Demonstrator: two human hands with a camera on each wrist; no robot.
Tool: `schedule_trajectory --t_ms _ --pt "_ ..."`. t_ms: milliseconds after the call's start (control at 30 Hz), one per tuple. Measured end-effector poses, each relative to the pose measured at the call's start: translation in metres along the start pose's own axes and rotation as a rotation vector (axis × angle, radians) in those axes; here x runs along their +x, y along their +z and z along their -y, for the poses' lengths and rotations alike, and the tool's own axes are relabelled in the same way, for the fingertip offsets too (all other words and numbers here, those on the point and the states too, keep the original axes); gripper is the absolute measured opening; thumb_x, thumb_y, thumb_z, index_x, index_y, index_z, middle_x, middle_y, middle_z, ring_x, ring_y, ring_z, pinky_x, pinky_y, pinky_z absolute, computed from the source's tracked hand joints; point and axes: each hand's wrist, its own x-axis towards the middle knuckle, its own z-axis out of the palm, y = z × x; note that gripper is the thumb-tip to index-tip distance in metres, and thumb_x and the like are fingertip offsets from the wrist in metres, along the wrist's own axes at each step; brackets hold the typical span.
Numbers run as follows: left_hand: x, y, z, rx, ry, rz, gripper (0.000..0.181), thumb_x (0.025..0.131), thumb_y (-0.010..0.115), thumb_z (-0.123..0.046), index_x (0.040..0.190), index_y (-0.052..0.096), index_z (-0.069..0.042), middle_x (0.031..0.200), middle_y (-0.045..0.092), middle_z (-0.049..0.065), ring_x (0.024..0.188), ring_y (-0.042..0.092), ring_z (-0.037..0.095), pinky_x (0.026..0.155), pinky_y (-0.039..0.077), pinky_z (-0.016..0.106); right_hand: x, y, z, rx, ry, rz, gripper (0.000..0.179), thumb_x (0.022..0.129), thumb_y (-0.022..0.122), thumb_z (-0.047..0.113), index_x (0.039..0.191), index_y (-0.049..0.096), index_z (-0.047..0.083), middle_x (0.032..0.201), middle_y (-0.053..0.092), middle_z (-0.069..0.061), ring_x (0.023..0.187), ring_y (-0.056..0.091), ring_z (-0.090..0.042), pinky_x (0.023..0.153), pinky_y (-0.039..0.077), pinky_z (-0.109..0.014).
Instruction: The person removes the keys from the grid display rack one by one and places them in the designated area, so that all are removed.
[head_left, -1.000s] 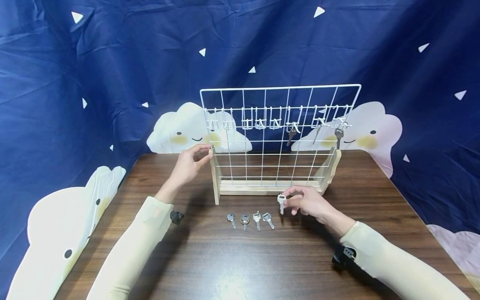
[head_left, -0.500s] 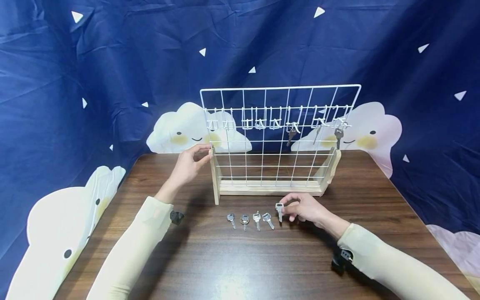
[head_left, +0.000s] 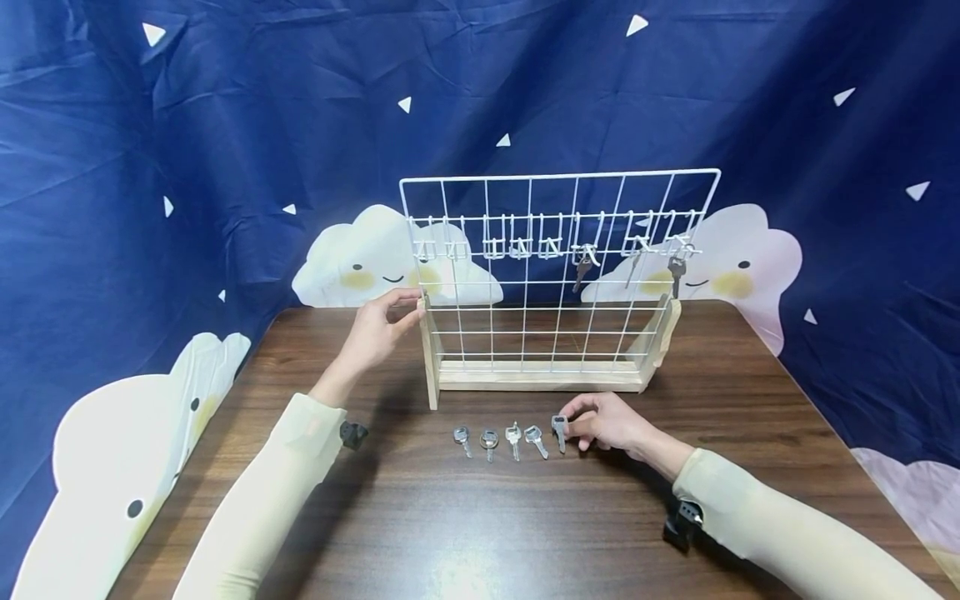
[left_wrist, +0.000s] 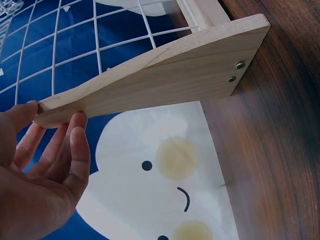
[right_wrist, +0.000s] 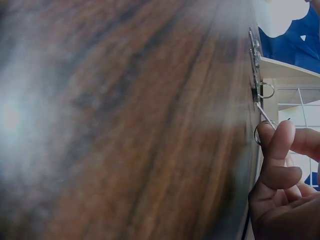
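- Right hand (head_left: 607, 423): thumb and fingertips pinch one key (head_left: 559, 432) near its head; key tilted, blade downward. Contact of tip with table unclear.
- Held key: silvery-grey metal, blocky head, narrow blade; a thin round ring shows by the fingertips in the right wrist view.
- Its place: right end of a row of four loose keys (head_left: 513, 442), just in front of the rack, well in from the table's left and right edges.
- Loose keys: shiny metal, blades mostly toward the near edge, rounded and squarish heads.
- Left hand (head_left: 378, 329): thumb and fingers curled, pinching the upper end of a wooden side panel (left_wrist: 170, 70); pale, fine-grained, curved edge, two screw heads low down.
- Rack toward the far edge: white wire grid (head_left: 526, 282), wire hooks (head_left: 551, 247), keys (head_left: 677, 275) hanging on its right half.
- Table (head_left: 585, 533): dark brown, streaked woodgrain, glossy.
- Behind: creased navy cloth (head_left: 480, 83), pale triangles, clouds.
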Motion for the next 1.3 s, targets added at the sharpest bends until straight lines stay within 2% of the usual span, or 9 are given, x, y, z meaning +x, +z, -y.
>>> schedule_trajectory --t_ms 333,667,1000,1300 --pt "-0.001 0.0 -0.001 -0.008 -0.009 0.002 0.034 0.096 0.068 -0.022 0.128 0.064 -0.01 0.128 0.069 0.015 0.114 0.069 0.033 0.099 0.057 0.044 0.003 0.0 -0.006 -0.069 -0.004 -0.011 0.026 0.082 0.074 0.009 0.105 0.067 -0.001 0.071 0.071 -0.001 0.052 0.058 -0.009 0.037 0.03 -0.018" --pt "0.0 0.0 0.0 0.005 -0.023 0.005 0.034 0.096 0.069 -0.023 0.128 0.064 -0.012 0.127 0.069 0.014 0.112 0.069 0.032 0.098 0.058 0.042 0.005 -0.003 -0.01 -0.101 0.01 -0.033 0.026 0.082 0.073 0.007 0.107 0.069 -0.002 0.069 0.071 0.0 0.052 0.059 -0.008 0.038 0.031 -0.017" --pt "0.0 0.0 0.001 0.012 -0.013 0.001 0.034 0.096 0.069 -0.023 0.127 0.065 -0.012 0.127 0.069 0.013 0.115 0.068 0.031 0.099 0.057 0.041 0.003 -0.011 -0.004 -0.077 0.006 -0.025 0.031 0.085 0.073 0.01 0.113 0.067 -0.003 0.07 0.07 0.0 0.055 0.06 -0.01 0.039 0.031 -0.019" --pt "0.0 0.0 0.001 0.005 -0.01 0.004 0.034 0.096 0.069 -0.023 0.127 0.065 -0.012 0.126 0.07 0.014 0.114 0.068 0.031 0.098 0.058 0.041 -0.002 -0.018 0.011 -0.064 -0.022 -0.038 0.038 0.085 0.075 0.014 0.117 0.064 -0.004 0.079 0.073 -0.005 0.057 0.061 -0.013 0.039 0.034 -0.021"
